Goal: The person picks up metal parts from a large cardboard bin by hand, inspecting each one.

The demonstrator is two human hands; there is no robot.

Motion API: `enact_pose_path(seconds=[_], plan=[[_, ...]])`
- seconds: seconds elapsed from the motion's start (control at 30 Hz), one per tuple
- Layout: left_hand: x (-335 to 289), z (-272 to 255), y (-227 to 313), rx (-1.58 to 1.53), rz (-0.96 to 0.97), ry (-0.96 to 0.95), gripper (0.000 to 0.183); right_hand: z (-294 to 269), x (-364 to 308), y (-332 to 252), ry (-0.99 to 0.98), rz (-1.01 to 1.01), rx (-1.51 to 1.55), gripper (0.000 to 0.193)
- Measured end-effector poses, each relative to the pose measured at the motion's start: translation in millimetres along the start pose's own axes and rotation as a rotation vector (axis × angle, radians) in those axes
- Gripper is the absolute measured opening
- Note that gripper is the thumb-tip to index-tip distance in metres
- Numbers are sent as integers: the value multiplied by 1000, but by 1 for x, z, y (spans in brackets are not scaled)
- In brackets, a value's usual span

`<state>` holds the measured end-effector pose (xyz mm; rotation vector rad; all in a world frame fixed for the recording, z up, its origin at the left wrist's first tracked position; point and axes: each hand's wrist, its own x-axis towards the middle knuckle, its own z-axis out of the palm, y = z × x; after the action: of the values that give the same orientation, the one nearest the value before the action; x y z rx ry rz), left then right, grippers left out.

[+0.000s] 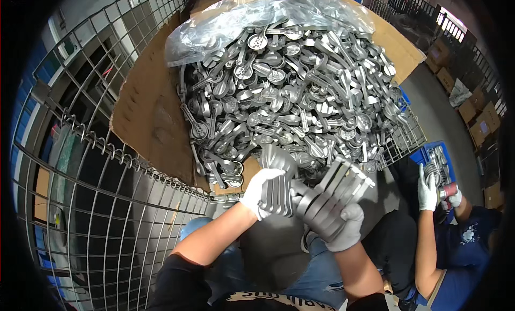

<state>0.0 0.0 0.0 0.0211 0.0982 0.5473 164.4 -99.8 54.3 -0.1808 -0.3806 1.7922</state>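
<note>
My left hand [262, 194], in a white glove, is closed round a small stack of grey metal castings [277, 197] whose edges line up like ribs. In a greyish glove, my right hand [346, 229] grips a larger nested stack of similar castings [324, 204], their narrow ends pointing up and to the right. The two stacks meet or nearly meet in front of my body. Just beyond them lies a big heap of loose grey castings [279, 96], each with a round cup-like end and a long handle.
A wire cage [96, 187] with a cardboard liner [153, 118] surrounds the heap; clear plastic sheeting [214, 35] covers its far edge. At right, a co-worker's gloved hands [427, 190] hold parts beside a blue crate [448, 155]. Cardboard boxes [485, 123] stand farther off.
</note>
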Motion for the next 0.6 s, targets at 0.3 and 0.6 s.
enact_pose_path(seconds=[0.3, 0.6], plan=[[-10, 22, 36, 205, 267, 25, 41, -4, -15, 7, 11, -69, -1066, 63], [-2, 103, 17, 281, 479, -260, 34, 1, -12, 53, -627, -283, -2194, 47]])
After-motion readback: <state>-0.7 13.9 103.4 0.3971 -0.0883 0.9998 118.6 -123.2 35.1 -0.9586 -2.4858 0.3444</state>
